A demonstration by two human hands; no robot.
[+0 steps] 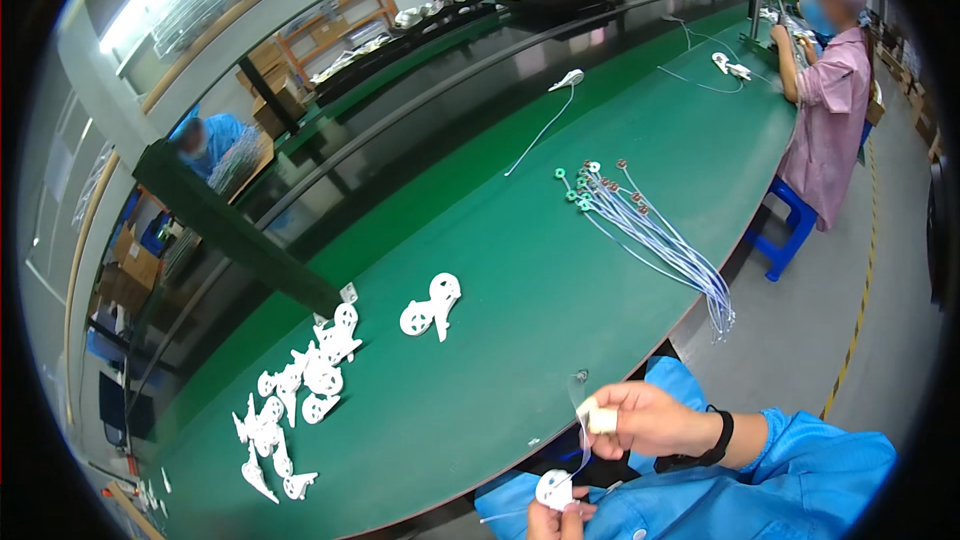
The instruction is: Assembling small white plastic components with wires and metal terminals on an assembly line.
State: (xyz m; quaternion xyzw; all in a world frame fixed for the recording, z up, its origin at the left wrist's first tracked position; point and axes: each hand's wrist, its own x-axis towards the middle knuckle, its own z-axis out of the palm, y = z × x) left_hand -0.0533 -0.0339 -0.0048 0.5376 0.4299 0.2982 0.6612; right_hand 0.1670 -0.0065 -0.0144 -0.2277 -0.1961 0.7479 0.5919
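Observation:
Low in the view, my left hand [558,522] is closed around a white round plastic part [553,489]. A thin pale cable [584,455] curves up from this part to my right hand [645,420], whose fingers pinch it above the table edge. Something pale yellow [601,421] shows at the right fingertips; whether it is a small piece or a finger cover I cannot tell. A bundle of light blue cables [680,255] with green and brown round ends lies beyond my right hand. Two joined white wheel-shaped parts [432,308] lie further left.
A heap of white plastic parts [300,370] lies on the green table [480,390] at left, beside a dark post [235,230]. One cabled white part [567,80] rests further back. A person in pink [830,130] works at the far right by a blue stool [785,230].

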